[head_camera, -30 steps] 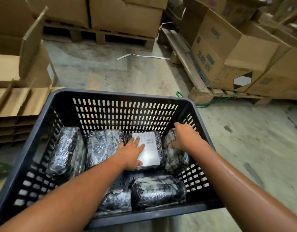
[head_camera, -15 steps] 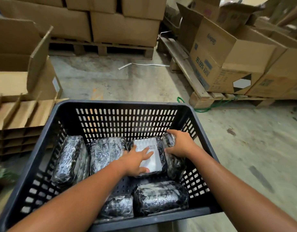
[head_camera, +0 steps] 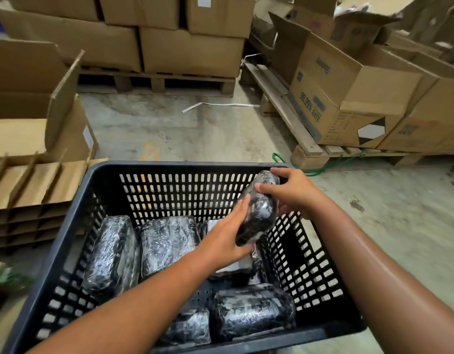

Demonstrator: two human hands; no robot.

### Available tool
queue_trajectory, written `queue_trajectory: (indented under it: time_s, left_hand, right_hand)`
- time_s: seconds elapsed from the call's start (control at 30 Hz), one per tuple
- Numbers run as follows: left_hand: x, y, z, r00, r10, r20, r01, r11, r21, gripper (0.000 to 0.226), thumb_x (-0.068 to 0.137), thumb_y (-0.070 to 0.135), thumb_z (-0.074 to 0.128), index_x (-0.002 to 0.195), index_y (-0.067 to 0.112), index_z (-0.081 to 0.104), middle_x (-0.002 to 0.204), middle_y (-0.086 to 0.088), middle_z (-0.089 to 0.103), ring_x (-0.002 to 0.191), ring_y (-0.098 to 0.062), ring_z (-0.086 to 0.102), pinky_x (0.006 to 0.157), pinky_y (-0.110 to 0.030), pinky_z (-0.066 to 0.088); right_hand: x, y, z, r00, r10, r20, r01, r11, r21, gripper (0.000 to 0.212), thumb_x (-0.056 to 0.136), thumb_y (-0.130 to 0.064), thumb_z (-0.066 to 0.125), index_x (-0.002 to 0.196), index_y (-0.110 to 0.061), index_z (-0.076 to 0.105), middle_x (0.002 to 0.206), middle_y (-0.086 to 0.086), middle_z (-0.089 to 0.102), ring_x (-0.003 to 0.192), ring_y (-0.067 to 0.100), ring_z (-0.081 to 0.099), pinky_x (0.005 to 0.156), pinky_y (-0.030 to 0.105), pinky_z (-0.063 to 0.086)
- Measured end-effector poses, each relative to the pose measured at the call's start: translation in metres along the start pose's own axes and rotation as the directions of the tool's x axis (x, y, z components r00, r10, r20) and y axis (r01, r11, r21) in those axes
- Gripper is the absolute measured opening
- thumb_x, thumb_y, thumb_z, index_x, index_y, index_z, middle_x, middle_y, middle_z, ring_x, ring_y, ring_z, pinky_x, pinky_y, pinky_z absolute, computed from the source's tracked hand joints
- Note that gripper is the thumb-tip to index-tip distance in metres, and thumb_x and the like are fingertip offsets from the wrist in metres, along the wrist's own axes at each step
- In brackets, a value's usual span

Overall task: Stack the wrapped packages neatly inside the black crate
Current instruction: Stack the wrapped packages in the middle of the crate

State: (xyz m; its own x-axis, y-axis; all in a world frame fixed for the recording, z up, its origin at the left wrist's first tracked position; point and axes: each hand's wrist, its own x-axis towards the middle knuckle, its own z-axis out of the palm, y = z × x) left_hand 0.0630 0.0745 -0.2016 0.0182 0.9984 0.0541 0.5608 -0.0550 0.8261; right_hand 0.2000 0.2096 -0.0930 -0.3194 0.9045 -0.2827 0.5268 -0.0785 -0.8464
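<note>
A black slotted crate (head_camera: 169, 167) fills the lower part of the head view. Several packages wrapped in black film lie on its floor: two (head_camera: 111, 254) (head_camera: 167, 241) along the far side, two (head_camera: 251, 310) (head_camera: 190, 328) near the front. One wrapped package (head_camera: 259, 210) is lifted above the crate's right side, tilted on end. My right hand (head_camera: 292, 190) grips its upper end and my left hand (head_camera: 226, 238) cups it from below. A package with a white label lies mostly hidden under my left hand.
The crate stands on a concrete floor. Stacked cardboard boxes (head_camera: 190, 52) on wooden pallets line the back and the right (head_camera: 348, 98). Flattened cardboard and an open box (head_camera: 37, 123) sit at the left. A green cord (head_camera: 323, 167) trails by the right pallet.
My right hand has lifted the rightmost package out of the crate's row and up. My left hand left the white-labelled package and came under the lifted one.
</note>
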Motion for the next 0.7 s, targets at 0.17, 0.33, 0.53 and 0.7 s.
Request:
queue_trajectory:
  time_s: [0.17, 0.33, 0.53, 0.7]
  left_hand:
    - [-0.015, -0.015, -0.025, 0.995, -0.079, -0.058, 0.062, 0.964, -0.259, 0.126, 0.073, 0.029, 0.08, 0.15, 0.063, -0.013, 0.105, 0.011, 0.072, 0.084, -0.009, 0.074, 0.074, -0.033, 0.064]
    - [-0.02, -0.027, -0.043, 0.996, -0.022, -0.088, -0.018, 0.906, -0.423, 0.113, 0.079, 0.018, 0.074, 0.152, 0.064, 0.001, 0.12, 0.011, 0.073, 0.083, -0.013, 0.073, 0.08, -0.035, 0.061]
    - [-0.019, -0.027, -0.045, 0.983, -0.137, -0.125, 0.035, 0.798, -0.602, 0.093, 0.085, 0.009, 0.073, 0.144, 0.068, 0.032, 0.137, 0.023, 0.063, 0.12, -0.015, 0.066, 0.091, -0.034, 0.059]
    - [-0.016, -0.03, -0.044, 0.955, -0.295, -0.031, 0.217, 0.766, -0.605, 0.111, 0.079, 0.025, 0.087, 0.143, 0.071, 0.009, 0.133, 0.022, 0.058, 0.109, -0.008, 0.07, 0.082, -0.033, 0.062]
  right_hand:
    - [0.002, 0.004, 0.014, 0.984, 0.1, 0.148, -0.093, 0.994, -0.055, 0.073, 0.1, -0.052, 0.062, 0.159, -0.016, 0.037, 0.131, 0.016, 0.063, 0.079, 0.025, 0.077, 0.058, 0.037, 0.064]
    - [0.003, 0.037, 0.01, 0.895, 0.145, 0.421, -0.012, 0.953, -0.303, 0.12, 0.067, -0.075, 0.081, 0.164, -0.041, 0.017, 0.168, -0.002, 0.029, 0.136, 0.022, 0.046, 0.09, 0.051, 0.06]
    - [0.006, 0.066, 0.02, 0.859, 0.039, 0.51, 0.051, 0.986, -0.161, 0.153, 0.05, -0.033, 0.106, 0.16, -0.054, 0.003, 0.152, -0.018, 0.038, 0.15, 0.022, 0.032, 0.103, 0.037, 0.049]
    - [0.007, 0.069, 0.022, 0.854, -0.005, 0.52, 0.157, 0.956, -0.249, 0.16, 0.045, -0.036, 0.107, 0.165, -0.037, 0.001, 0.17, -0.012, 0.021, 0.148, 0.009, 0.025, 0.114, 0.027, 0.023]
